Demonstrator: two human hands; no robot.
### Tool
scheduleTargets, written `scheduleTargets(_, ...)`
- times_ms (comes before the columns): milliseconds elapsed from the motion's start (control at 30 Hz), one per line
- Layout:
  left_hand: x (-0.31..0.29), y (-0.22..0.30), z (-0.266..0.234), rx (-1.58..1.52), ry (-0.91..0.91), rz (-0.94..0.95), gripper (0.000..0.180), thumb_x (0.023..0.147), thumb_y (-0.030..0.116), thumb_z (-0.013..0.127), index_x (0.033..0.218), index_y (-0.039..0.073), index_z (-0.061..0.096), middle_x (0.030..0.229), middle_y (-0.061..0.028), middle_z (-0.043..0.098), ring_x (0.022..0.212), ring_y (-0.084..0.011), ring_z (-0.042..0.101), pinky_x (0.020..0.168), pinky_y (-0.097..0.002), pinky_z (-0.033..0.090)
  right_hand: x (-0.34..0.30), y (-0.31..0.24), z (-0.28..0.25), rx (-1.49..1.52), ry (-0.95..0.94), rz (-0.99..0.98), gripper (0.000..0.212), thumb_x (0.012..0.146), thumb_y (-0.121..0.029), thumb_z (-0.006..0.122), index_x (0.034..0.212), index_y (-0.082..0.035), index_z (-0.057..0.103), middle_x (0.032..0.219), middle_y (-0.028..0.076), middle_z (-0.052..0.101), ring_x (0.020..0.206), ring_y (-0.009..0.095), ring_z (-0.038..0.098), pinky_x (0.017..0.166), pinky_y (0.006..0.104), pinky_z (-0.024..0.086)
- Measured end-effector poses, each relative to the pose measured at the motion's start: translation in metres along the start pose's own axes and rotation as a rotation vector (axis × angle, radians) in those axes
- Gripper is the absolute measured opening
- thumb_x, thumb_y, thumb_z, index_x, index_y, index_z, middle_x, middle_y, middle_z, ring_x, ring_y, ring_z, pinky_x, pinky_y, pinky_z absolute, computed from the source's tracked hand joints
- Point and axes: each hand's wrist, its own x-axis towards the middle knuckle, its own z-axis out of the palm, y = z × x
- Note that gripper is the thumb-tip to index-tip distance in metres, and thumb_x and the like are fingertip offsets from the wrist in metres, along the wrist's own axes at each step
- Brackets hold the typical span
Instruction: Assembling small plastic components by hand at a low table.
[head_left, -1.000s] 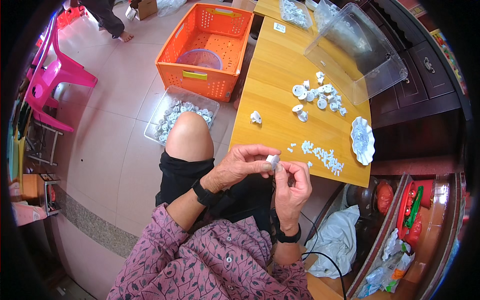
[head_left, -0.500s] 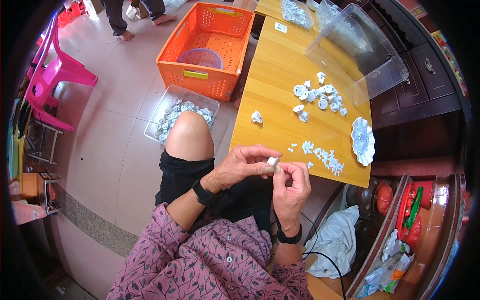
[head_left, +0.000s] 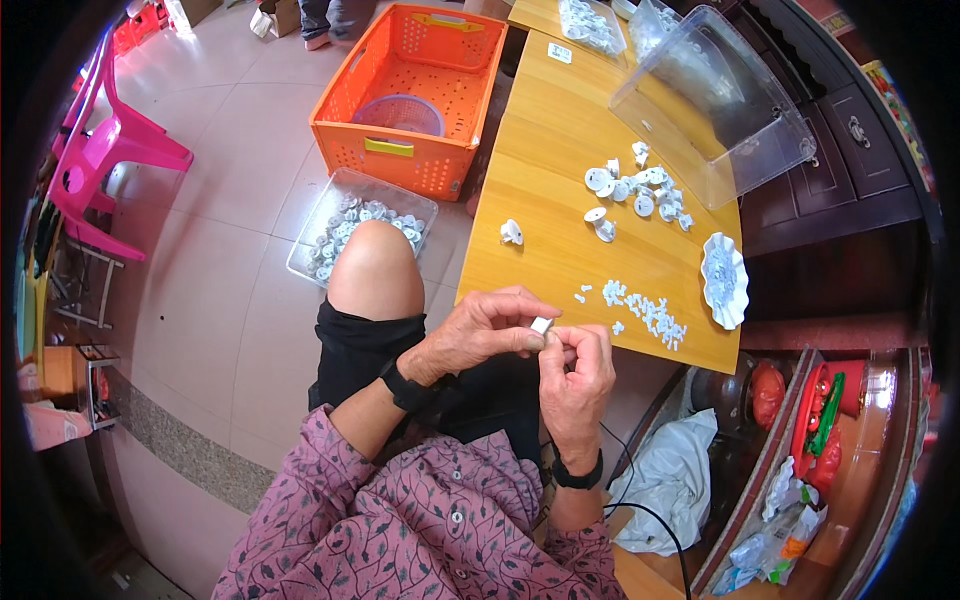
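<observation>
White part point(head_left: 541, 325) sits pinched in left hand point(head_left: 476, 330), right hand point(head_left: 577, 385) narrowly closed beside it.

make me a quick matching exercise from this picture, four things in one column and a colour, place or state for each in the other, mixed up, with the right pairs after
Things
1. blocky white piece
2. chair
3. crate
4. dish

Colour, place or state
A. orange, with yellow handles
B. white, wavy-rimmed, on the table
C. held in the fingers of the left hand
D. pink

Right pairs
1-C
2-D
3-A
4-B
</observation>
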Motion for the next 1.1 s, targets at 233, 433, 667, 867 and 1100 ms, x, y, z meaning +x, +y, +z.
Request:
scheduleTargets(233,-0.001,-0.001,0.004,-0.113,0.002,-0.023,0.034,0.091,0.003,0.07,0.125,0.001,0.066,0.106,-0.0045,0.064,0.089,-0.0117,0.065,0.077,-0.0251,0.057,0.001,0.002,0.001,0.075,0.012,0.068,0.01,0.089,0.0,0.067,0.091,0.001,0.058,0.087,0.011,0.056,0.065,0.019,0.058,0.059,0.0316,0.05)
scheduleTargets(433,-0.002,0.002,-0.004,-0.123,-0.018,-0.049,0.036,0.091,0.003,0.07,0.126,0.0,0.064,0.107,-0.0066,0.066,0.09,-0.0121,0.066,0.078,-0.026,0.058,0.004,0.0,-0.005,0.059,-0.05,0.019,0.007,0.09,-0.001,0.067,0.094,0.001,0.061,0.09,0.01,0.059,0.068,0.018,0.06,0.061,0.0302,0.05)
scheduleTargets(667,-0.002,0.002,-0.001,-0.233,0.026,-0.114,0.037,0.092,0.004,0.07,0.128,-0.002,0.061,0.105,-0.0081,0.069,0.087,-0.0123,0.067,0.078,-0.0261,0.058,-0.001,0.01,-0.005,0.315,-0.039,0.251,0.009,0.091,-0.002,0.068,0.098,0.001,0.064,0.089,0.01,0.064,0.076,0.016,0.064,0.069,0.0277,0.052)
scheduleTargets(867,-0.002,0.0,-0.003,-0.242,0.016,-0.116,0.037,0.092,0.004,0.069,0.128,-0.002,0.061,0.105,-0.0082,0.069,0.088,-0.0122,0.067,0.078,-0.0258,0.058,0.004,0.006,-0.005,0.209,-0.047,0.153,0.006,0.091,-0.002,0.067,0.093,0.001,0.062,0.087,0.009,0.063,0.073,0.016,0.062,0.066,0.029,0.051)
scheduleTargets(1100,-0.002,0.001,-0.004,-0.179,0.025,-0.105,0.036,0.092,0.005,0.07,0.126,-0.002,0.062,0.101,-0.0073,0.069,0.085,-0.0113,0.067,0.077,-0.0253,0.058,0.008,-0.001,0.001,0.07,-0.075,0.036,0.008,0.091,-0.001,0.066,0.09,0.0,0.058,0.081,0.01,0.058,0.064,0.02,0.058,0.059,0.0321,0.048)
